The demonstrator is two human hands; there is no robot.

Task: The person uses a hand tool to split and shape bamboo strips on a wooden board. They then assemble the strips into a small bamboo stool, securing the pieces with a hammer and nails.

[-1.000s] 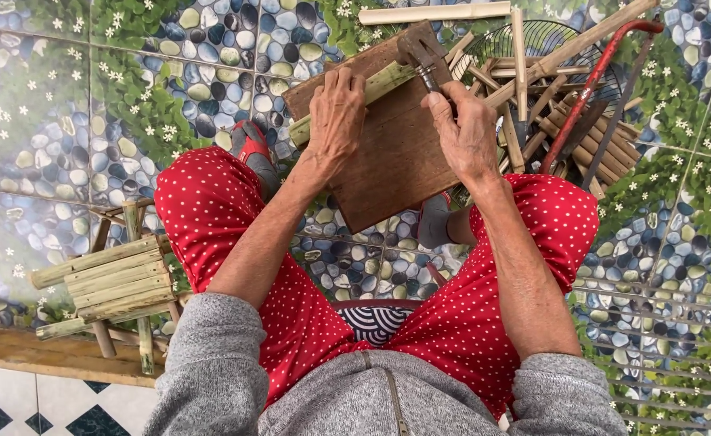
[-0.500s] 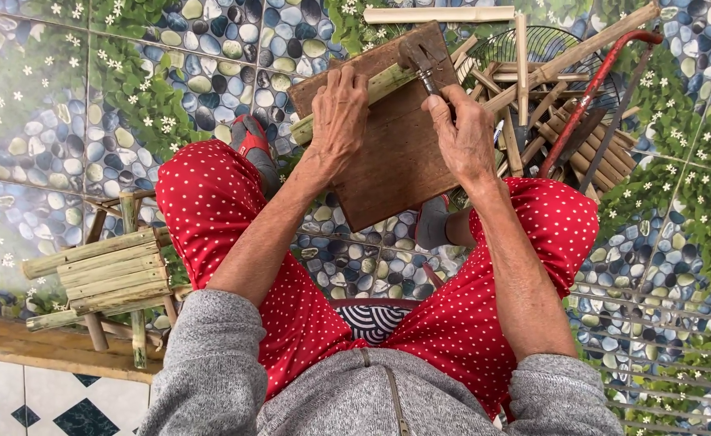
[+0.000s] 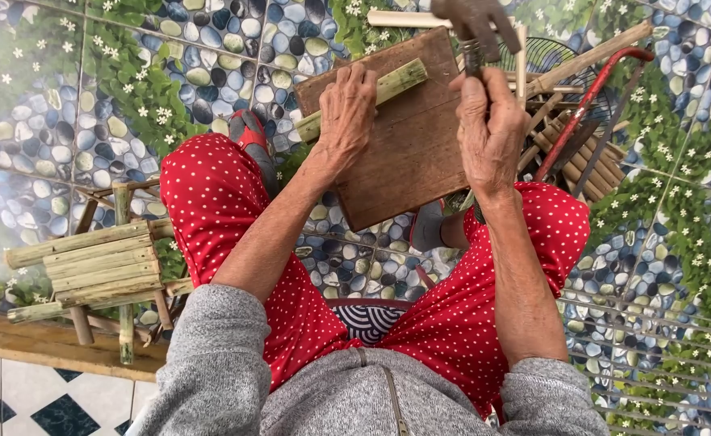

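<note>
While the pebble-and-flower patterned floor (image 3: 89,97) filled the view, the seated person in red dotted trousers (image 3: 210,202) had a brown wooden board (image 3: 408,153) propped across the knees. Off by the floor's left edge sat a small bamboo stool (image 3: 89,270); beyond the board's far right corner lay a heap of bamboo sticks (image 3: 569,121) with a red-framed saw (image 3: 585,105). On the board's far edge lay the green bamboo piece (image 3: 388,89), its long axis slanting up to the right. The left hand (image 3: 347,113) was pressed down over it, fingers curled, pinning it. The right hand (image 3: 488,129) was fisted round a hammer (image 3: 472,20), just right of the bamboo's upper end. Compared with half a second before, the hammer head had lifted higher, above the board's far right corner, and the bamboo hadn't budged.
</note>
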